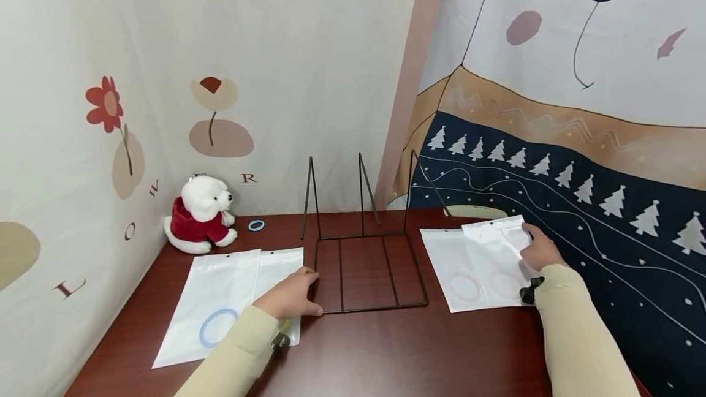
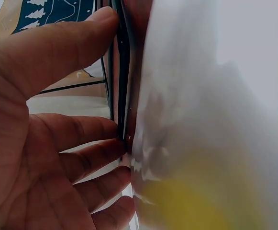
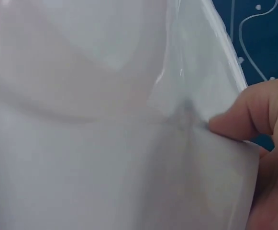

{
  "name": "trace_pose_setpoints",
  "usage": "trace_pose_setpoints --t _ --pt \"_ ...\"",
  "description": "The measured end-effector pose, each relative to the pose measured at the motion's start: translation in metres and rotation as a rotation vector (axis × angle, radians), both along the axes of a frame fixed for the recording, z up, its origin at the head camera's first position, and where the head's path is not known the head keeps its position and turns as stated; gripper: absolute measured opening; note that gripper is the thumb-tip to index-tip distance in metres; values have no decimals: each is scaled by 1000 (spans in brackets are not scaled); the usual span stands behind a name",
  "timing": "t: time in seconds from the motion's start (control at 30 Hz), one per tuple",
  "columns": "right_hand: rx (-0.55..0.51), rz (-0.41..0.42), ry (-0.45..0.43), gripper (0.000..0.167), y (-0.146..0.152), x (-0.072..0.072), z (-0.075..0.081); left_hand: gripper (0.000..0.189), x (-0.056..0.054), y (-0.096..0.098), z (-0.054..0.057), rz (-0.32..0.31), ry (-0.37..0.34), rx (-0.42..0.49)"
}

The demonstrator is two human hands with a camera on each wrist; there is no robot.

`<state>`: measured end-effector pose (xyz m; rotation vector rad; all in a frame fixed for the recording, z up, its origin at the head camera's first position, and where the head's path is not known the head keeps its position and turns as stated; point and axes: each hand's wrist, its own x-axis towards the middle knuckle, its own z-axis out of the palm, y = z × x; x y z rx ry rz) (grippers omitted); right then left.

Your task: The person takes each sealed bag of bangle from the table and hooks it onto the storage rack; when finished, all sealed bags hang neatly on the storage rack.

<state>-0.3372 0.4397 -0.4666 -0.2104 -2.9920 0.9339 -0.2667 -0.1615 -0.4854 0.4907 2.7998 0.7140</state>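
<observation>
A black wire rack (image 1: 372,308) with upright prongs lies at the middle of the table. My left hand (image 1: 292,294) is at its front left corner, thumb and fingertips against the dark rods in the left wrist view; the fingers (image 2: 83,155) are spread and nearly straight. Under my left forearm lie white plastic bags (image 1: 220,280), a blue ring showing in one and something yellow in another. At the right, my right hand (image 1: 540,249) pinches the edge of a white plastic bag (image 1: 491,244) between thumb and fingers. A pale pink ring shows through it. Another such bag (image 1: 444,250) overlaps beside it.
A white plush bear (image 1: 201,210) in a red coat sits at the back left, with a small blue ring (image 1: 256,225) beside it. A printed cloth (image 1: 309,66) hangs behind the brown table (image 1: 408,354). A pale flat object (image 1: 475,212) lies at the back right.
</observation>
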Motion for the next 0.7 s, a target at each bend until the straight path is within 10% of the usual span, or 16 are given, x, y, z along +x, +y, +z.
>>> trace_pose_setpoints --t 0.7 --pt "-81 -61 98 60 -13 9 25 86 1 2 1 -10 28 -32"
